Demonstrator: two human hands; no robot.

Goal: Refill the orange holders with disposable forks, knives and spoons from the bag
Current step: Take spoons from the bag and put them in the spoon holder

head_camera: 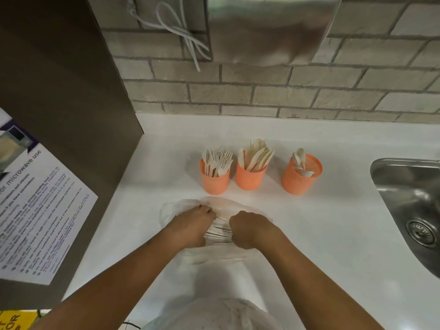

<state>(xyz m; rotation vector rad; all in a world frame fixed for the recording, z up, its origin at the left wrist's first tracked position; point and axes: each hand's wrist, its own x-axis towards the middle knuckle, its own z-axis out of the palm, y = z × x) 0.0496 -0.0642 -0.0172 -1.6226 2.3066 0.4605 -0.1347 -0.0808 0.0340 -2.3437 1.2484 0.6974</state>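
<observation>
Three orange perforated holders stand in a row on the white counter. The left holder (215, 181) is packed with pale forks, the middle holder (250, 176) with knives, and the right holder (300, 177) has only a few spoons and leans a little. In front of them lies a clear plastic bag (221, 206) with a bundle of pale cutlery (217, 231) inside. My left hand (194, 225) and my right hand (250, 228) both grip the bag at the bundle, fingers curled, one on each side.
A steel sink (412, 198) with a drain is set into the counter at the right. A dark cabinet side with a microwave notice (35, 206) walls the left. Brick wall and a steel dispenser (269, 27) rise behind. Another plastic bag (214, 315) lies at the near edge.
</observation>
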